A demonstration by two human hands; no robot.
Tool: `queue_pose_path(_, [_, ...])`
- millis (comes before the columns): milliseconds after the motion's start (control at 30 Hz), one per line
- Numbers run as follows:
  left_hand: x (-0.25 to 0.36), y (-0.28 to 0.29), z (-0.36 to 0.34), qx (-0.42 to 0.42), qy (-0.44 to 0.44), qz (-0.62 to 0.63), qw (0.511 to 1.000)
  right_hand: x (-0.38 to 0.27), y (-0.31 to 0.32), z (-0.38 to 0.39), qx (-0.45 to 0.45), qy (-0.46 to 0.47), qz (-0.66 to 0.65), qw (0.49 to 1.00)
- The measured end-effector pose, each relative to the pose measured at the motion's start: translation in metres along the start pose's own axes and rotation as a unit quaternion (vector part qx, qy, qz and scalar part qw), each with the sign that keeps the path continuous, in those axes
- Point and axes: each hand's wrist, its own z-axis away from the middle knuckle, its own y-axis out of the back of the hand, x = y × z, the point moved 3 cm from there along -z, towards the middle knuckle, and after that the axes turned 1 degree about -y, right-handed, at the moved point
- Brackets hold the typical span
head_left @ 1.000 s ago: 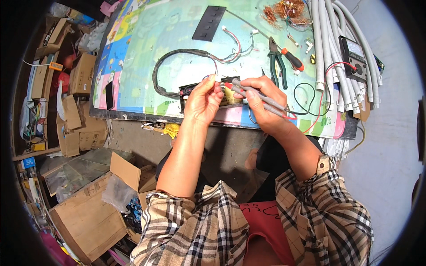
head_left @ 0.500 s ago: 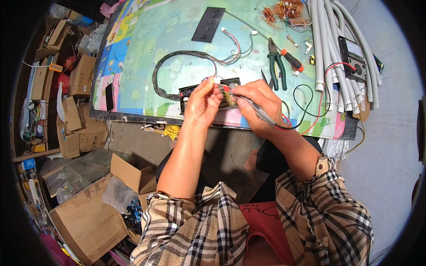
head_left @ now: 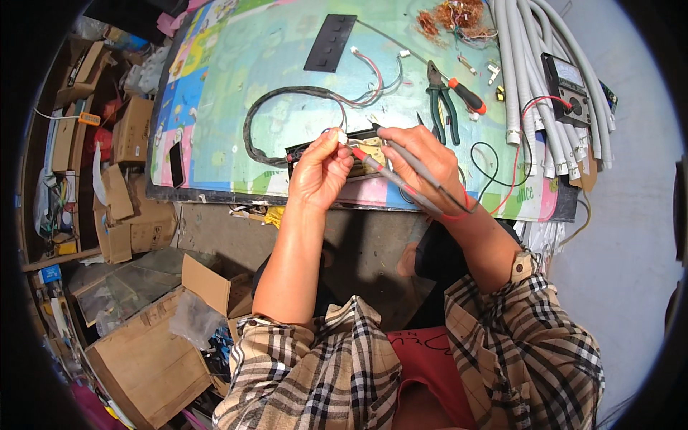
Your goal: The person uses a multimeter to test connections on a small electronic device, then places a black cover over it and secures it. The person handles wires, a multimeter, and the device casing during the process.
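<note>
My left hand (head_left: 319,172) is closed in a pinch on a small white connector (head_left: 342,137) with thin wires. My right hand (head_left: 423,165) holds two grey probes (head_left: 405,155), one red-tipped, one black-tipped. The red tip (head_left: 358,153) sits just right of my left fingers; the black tip (head_left: 376,127) points up-left above it. Beneath both hands lies an open black housing with a yellowish board (head_left: 374,147), partly hidden. A sleeved black wire loop (head_left: 249,115) curves left of my hands. The probe leads run to an analogue multimeter (head_left: 566,89) at the right.
On the colourful mat (head_left: 215,72) are green-handled pliers (head_left: 451,118), a screwdriver (head_left: 466,95), a black panel (head_left: 330,43), a phone (head_left: 175,163) and copper scraps (head_left: 448,21). Grey tubes (head_left: 512,72) lie at the right. Cardboard boxes (head_left: 131,129) crowd the left and lower left (head_left: 143,358).
My left hand has shifted slightly left and down in the picture. The two probe tips, close together earlier, now stand apart, the black one higher.
</note>
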Motion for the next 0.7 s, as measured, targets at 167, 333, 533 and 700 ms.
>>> queue_pose_path(167, [-0.001,-0.001,0.000,0.015,0.011,-0.012,1.000,-0.010,0.007,-0.001,-0.013,-0.003,-0.068,0.998])
queue_pose_path(333, [-0.002,0.004,-0.002,0.013,0.005,-0.027,1.000,-0.014,0.006,-0.002,-0.037,-0.009,-0.081,0.996])
queue_pose_path(533, [-0.004,0.005,-0.003,0.036,0.010,-0.037,0.999,-0.016,0.004,-0.001,-0.044,0.000,-0.085,0.995])
queue_pose_path(700, [-0.003,0.005,-0.001,0.040,0.010,-0.040,0.998,-0.019,0.002,-0.002,-0.037,0.006,-0.080,0.996])
